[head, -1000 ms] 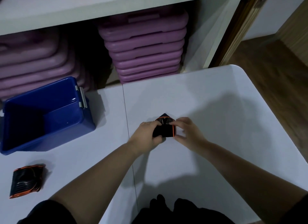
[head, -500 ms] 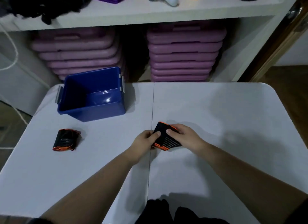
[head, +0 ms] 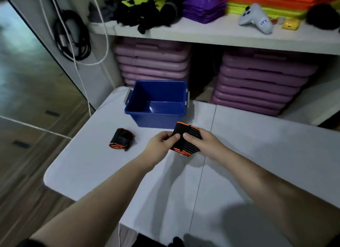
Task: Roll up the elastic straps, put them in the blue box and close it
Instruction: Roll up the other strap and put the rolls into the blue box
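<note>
Head view: both hands pinch a rolled strap [head: 186,140] near the blue box [head: 158,103].
Left hand [head: 161,142] and right hand [head: 204,142] grip its black, orange-edged, ribbed roll.

White massage gun [head: 256,18] on shelf [head: 211,32], blue lettering on its handle, roughly "JOY", not surely legible, yellow case [head: 291,24] beside it, dark mark on front, unreadable, no other text legible
</note>
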